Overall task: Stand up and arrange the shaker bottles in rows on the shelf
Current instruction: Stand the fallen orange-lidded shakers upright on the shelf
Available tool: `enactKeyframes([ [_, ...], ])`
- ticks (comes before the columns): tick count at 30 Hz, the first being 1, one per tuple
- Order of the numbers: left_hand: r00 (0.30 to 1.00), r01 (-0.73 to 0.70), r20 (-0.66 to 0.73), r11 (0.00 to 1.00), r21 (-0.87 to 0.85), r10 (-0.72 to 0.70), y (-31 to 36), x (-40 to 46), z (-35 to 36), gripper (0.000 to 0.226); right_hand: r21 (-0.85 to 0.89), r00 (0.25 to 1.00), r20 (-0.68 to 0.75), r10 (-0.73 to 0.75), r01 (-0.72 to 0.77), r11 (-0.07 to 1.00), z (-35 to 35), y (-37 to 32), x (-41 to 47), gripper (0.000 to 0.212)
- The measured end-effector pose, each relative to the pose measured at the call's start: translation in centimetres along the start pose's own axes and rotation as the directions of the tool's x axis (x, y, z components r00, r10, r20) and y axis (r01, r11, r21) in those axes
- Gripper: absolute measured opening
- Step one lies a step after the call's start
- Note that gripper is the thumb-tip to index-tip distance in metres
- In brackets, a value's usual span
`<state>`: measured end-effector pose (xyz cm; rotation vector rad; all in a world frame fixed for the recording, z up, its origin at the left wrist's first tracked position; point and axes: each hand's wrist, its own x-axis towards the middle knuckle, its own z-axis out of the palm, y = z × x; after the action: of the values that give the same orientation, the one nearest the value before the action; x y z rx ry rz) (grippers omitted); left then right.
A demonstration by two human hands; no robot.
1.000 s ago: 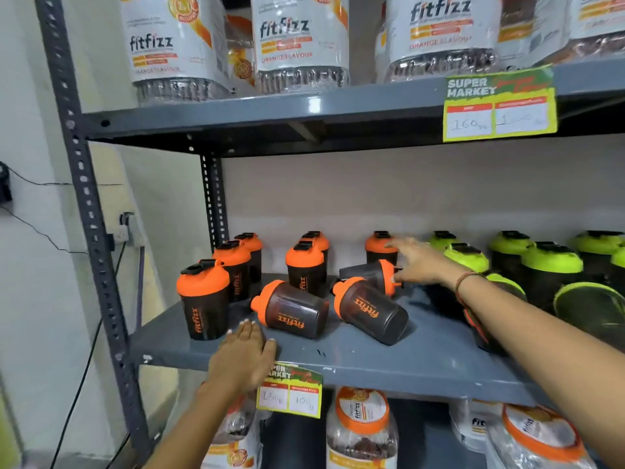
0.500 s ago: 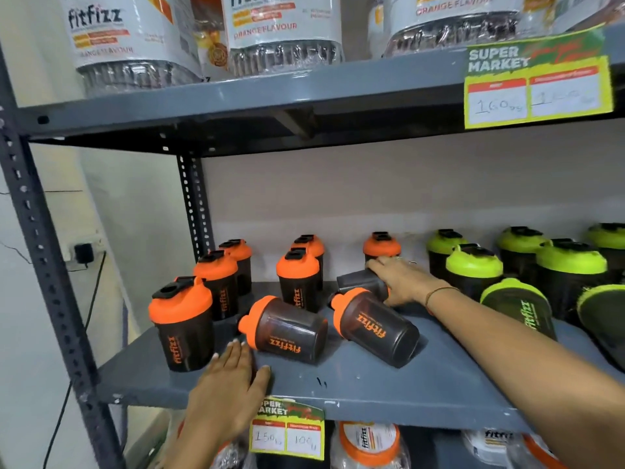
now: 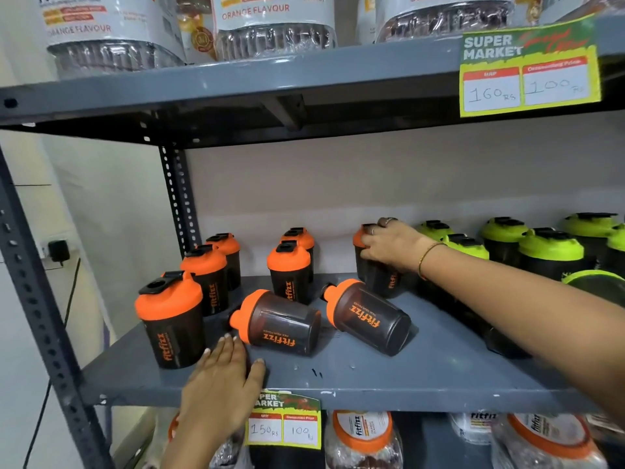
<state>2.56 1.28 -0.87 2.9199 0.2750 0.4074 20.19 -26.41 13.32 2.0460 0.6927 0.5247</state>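
Note:
Dark shaker bottles with orange lids fill the left of the grey shelf (image 3: 422, 377). Several stand upright, among them the front-left bottle (image 3: 170, 324). Two lie on their sides: one (image 3: 280, 323) near my left hand and another (image 3: 368, 316) to its right. My right hand (image 3: 389, 245) grips an upright orange-lidded bottle (image 3: 382, 282) by its lid, near the back of the shelf. Flat on the shelf's front edge rests my left hand (image 3: 223, 377), fingers apart, fingertips just short of the nearer lying bottle's lid. Green-lidded bottles (image 3: 551, 252) stand at the right; one green one (image 3: 595, 282) lies tipped.
An upper shelf (image 3: 236, 93) carrying large jars overhangs closely. A yellow price tag (image 3: 527, 66) hangs on its edge, and another tag (image 3: 284, 424) on the lower edge. A perforated steel post (image 3: 44, 316) rises at the left. More jars (image 3: 362, 438) sit below.
My right hand has stood the lying bottle at the back upright and now holds it by the lid. My left hand has stayed on the shelf edge. The camera has moved closer.

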Motion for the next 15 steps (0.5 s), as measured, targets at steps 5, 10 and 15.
enactKeyframes([
  [5, 1.000, -0.005, 0.000, 1.000, 0.013, 0.005, 0.1, -0.1, 0.0, 0.071, -0.113, 0.993, 0.006, -0.118, 0.118, 0.986, 0.6, -1.4, 1.6, 0.040],
  [10, 1.000, -0.004, 0.003, 1.000, 0.027, 0.003, 0.0, -0.1, 0.0, 0.068, -0.144, 0.991, 0.028, -0.129, 0.132, 0.981, 0.5, -1.5, 1.8, 0.045],
  [15, 1.000, -0.006, 0.018, 1.000, 0.018, 0.006, 0.0, -0.1, -0.1, 0.068, -0.098, 0.996, -0.063, -0.059, 0.052, 0.994, -0.3, -0.8, -0.1, 0.059],
])
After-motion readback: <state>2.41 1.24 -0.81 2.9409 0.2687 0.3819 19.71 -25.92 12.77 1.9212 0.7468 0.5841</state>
